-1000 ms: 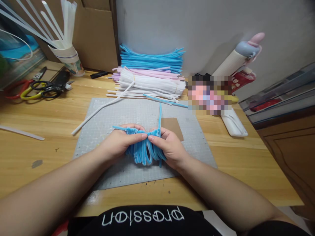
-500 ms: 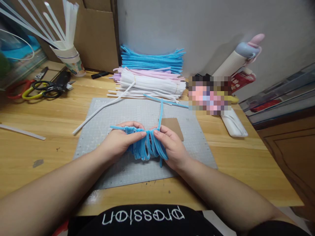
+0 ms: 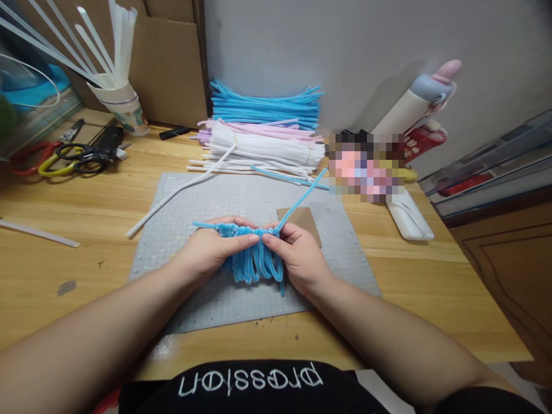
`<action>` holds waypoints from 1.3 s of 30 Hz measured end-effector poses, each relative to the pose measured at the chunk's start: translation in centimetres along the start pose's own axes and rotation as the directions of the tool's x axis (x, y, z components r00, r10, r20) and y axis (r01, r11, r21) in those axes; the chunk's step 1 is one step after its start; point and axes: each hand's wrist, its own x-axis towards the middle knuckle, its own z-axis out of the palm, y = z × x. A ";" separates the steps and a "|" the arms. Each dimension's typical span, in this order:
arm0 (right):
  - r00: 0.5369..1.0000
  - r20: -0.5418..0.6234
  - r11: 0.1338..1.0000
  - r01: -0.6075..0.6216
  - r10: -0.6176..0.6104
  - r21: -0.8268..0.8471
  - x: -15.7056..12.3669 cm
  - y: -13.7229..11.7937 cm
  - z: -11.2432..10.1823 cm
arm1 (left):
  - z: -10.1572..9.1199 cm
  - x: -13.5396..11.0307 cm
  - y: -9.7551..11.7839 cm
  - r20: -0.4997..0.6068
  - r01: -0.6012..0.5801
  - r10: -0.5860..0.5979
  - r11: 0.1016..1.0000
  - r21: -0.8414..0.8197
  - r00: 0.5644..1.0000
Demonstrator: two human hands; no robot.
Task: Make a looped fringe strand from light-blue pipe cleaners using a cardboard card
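Note:
Both hands grip a bundle of looped blue pipe cleaners (image 3: 255, 264) over a grey cutting mat (image 3: 207, 201). My left hand (image 3: 211, 250) is closed on the bundle's left side, thumb along its top. My right hand (image 3: 297, 253) pinches the right end of the twisted top row. A free blue pipe cleaner tail (image 3: 302, 198) slants up to the right from that pinch. The loops hang toward me between the two hands. A small brown card (image 3: 304, 218) lies on the mat just behind my right hand.
Stacks of blue (image 3: 267, 103), pink and white pipe cleaners (image 3: 263, 146) lie behind the mat. One white pipe cleaner (image 3: 172, 192) crosses the mat's left corner. Scissors and pliers (image 3: 69, 158) sit far left, near a cup of white strips (image 3: 116, 98). A white case (image 3: 409, 215) lies right.
The free blue tail swung from pointing straight up to slanting up and right. My right hand's fingers shifted along the top of the bundle; the loops drew tighter.

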 end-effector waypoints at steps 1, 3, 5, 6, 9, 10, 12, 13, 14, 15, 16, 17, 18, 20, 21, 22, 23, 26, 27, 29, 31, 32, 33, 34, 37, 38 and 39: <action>1.000 0.000 1.000 0.009 -0.009 -0.018 0.0 0.0 0.0 | 0.0 0.0 0.0 -0.019 -0.001 0.002 1.000 0.016 1.000; 1.000 -0.007 0.998 0.023 -0.024 -0.055 -0.1 0.0 0.0 | 0.0 0.0 0.1 -0.059 -0.002 0.004 0.999 0.035 0.998; 0.999 -0.029 0.996 0.034 -0.037 -0.081 -0.1 0.0 0.0 | 0.0 0.0 0.1 -0.077 -0.009 0.013 0.999 0.049 0.997; 0.998 -0.041 0.995 0.039 -0.043 -0.091 -0.2 0.0 0.0 | 0.0 0.1 0.1 -0.079 -0.015 0.019 0.998 0.054 0.997; 0.998 -0.039 0.992 0.038 -0.043 -0.116 -0.2 0.2 0.0 | 0.0 0.1 0.0 -0.096 -0.028 0.032 0.998 0.048 0.995; 0.999 -0.031 0.993 0.030 -0.034 -0.118 -0.2 0.2 0.0 | -0.1 0.2 -0.1 -0.107 -0.031 0.035 0.999 0.038 0.994; 1.000 -0.021 0.995 0.005 -0.007 -0.103 -0.2 0.3 0.0 | -0.1 0.3 -0.3 -0.126 -0.038 0.039 0.999 0.016 0.991; 1.000 -0.022 0.996 -0.006 0.004 -0.091 -0.2 0.3 0.0 | -0.1 0.3 -0.3 -0.128 -0.039 0.040 0.999 0.010 0.991; 1.000 -0.024 0.996 -0.014 0.012 -0.085 -0.2 0.3 0.0 | -0.1 0.3 -0.4 -0.124 -0.040 0.042 0.999 0.011 0.991; 1.000 -0.027 0.996 -0.016 0.014 -0.087 -0.3 0.3 0.1 | -0.1 0.3 -0.4 -0.117 -0.039 0.041 0.999 0.020 0.992; 0.999 -0.031 0.995 -0.014 0.012 -0.095 -0.3 0.3 0.1 | -0.1 0.3 -0.3 -0.107 -0.035 0.039 0.999 0.039 0.993; 0.999 -0.035 0.995 -0.010 0.007 -0.103 -0.3 0.2 0.0 | -0.1 0.3 -0.3 -0.098 -0.033 0.039 0.998 0.062 0.994; 0.999 -0.037 0.994 -0.005 0.001 -0.109 -0.3 0.2 0.0 | 0.0 0.3 -0.2 -0.089 -0.029 0.036 0.996 0.087 0.995; 0.999 -0.036 0.994 0.001 -0.005 -0.107 -0.3 0.2 0.0 | 0.0 0.2 -0.1 -0.078 -0.022 0.031 0.993 0.120 0.996; 0.999 -0.033 0.995 0.001 -0.005 -0.102 -0.3 0.2 0.0 | 0.1 0.1 0.0 -0.074 -0.020 0.030 0.992 0.125 0.997; 1.000 -0.030 0.995 0.001 -0.004 -0.098 -0.3 0.2 0.0 | 0.1 0.0 0.0 -0.071 -0.019 0.027 0.992 0.122 0.997; 1.000 -0.028 0.995 0.002 -0.005 -0.097 -0.3 0.2 0.0 | 0.1 0.0 0.0 -0.066 -0.015 0.023 0.993 0.115 0.998; 1.000 -0.024 0.995 0.006 -0.009 -0.096 -0.3 0.2 0.0 | 0.2 0.0 0.0 -0.070 -0.004 0.009 0.997 0.078 0.997; 1.000 -0.021 0.996 0.005 -0.007 -0.095 -0.3 0.2 0.0 | 0.2 0.0 -0.1 -0.075 0.000 0.005 0.998 0.060 0.997; 1.000 -0.016 0.995 -0.002 0.000 -0.096 -0.2 0.2 0.0 | 0.2 0.1 -0.2 -0.086 -0.004 0.005 1.000 0.020 0.996; 1.000 -0.008 0.995 -0.002 0.001 -0.103 -0.2 0.2 0.0 | 0.2 0.2 -0.2 -0.086 -0.009 0.008 1.000 -0.003 0.996; 1.000 -0.004 0.994 0.001 -0.002 -0.108 -0.2 0.2 -0.1 | 0.2 0.2 -0.2 -0.085 -0.011 0.012 1.000 0.002 0.996; 1.000 -0.001 0.994 0.007 -0.008 -0.112 -0.2 0.2 -0.1 | 0.2 0.1 -0.2 -0.084 -0.017 0.019 1.000 0.021 0.996; 1.000 0.003 0.993 0.015 -0.015 -0.116 -0.2 0.2 -0.1 | 0.1 0.1 -0.2 -0.082 -0.025 0.029 0.998 0.052 0.996; 1.000 0.022 0.991 0.020 -0.017 -0.133 -0.2 0.2 -0.2 | 0.0 -0.1 0.0 -0.076 -0.046 0.059 0.987 0.156 0.995; 1.000 0.025 0.990 0.015 -0.012 -0.140 -0.2 0.2 -0.2 | 0.0 -0.1 0.0 -0.071 -0.043 0.055 0.986 0.163 0.996; 1.000 0.025 0.989 0.011 -0.007 -0.145 -0.3 0.1 -0.2 | 0.0 -0.1 0.0 -0.063 -0.033 0.043 0.988 0.149 0.997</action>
